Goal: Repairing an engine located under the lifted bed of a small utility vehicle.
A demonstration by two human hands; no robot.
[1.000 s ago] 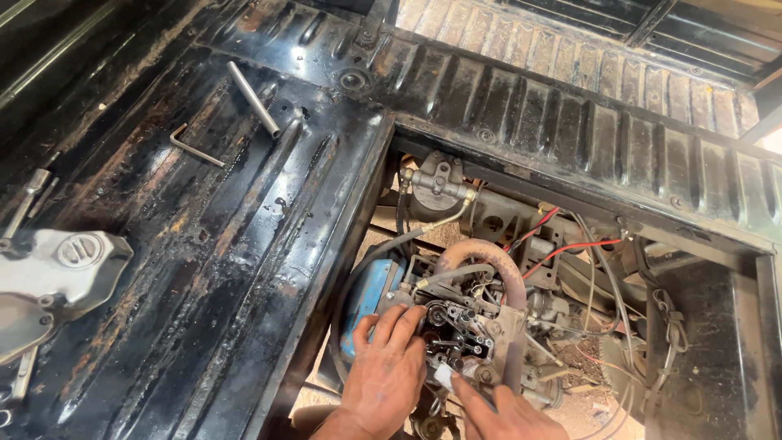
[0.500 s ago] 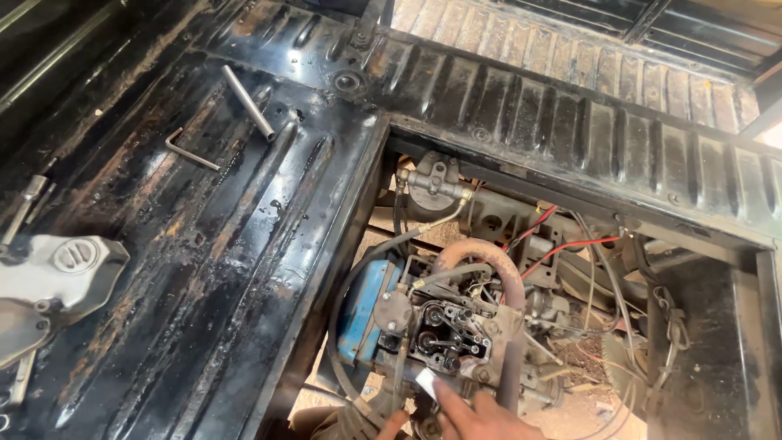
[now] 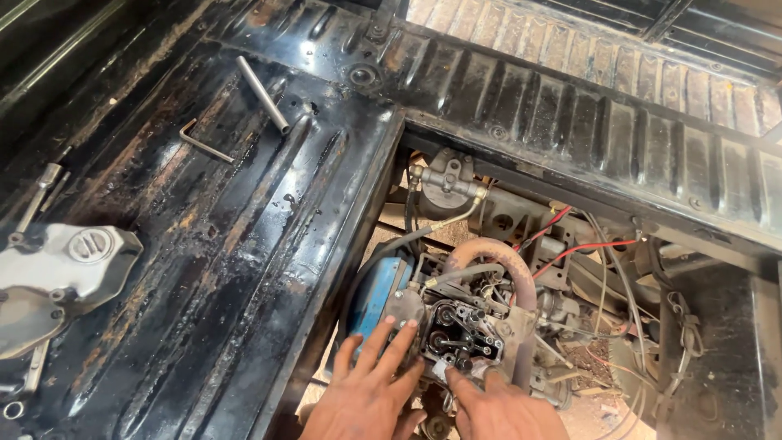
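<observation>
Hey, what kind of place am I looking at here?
Probably a vehicle repair spot, seen from a stripped vehicle floor. An opening in the black ribbed metal floor exposes the engine, where both hands work. An engine cover, a hex key and a metal rod lie loose on it.

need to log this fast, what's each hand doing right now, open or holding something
Left hand: open, fingers spread flat against the blue part beside the engine head, holding nothing.
Right hand: resting on the engine head's lower edge; grip cannot be told.
</observation>
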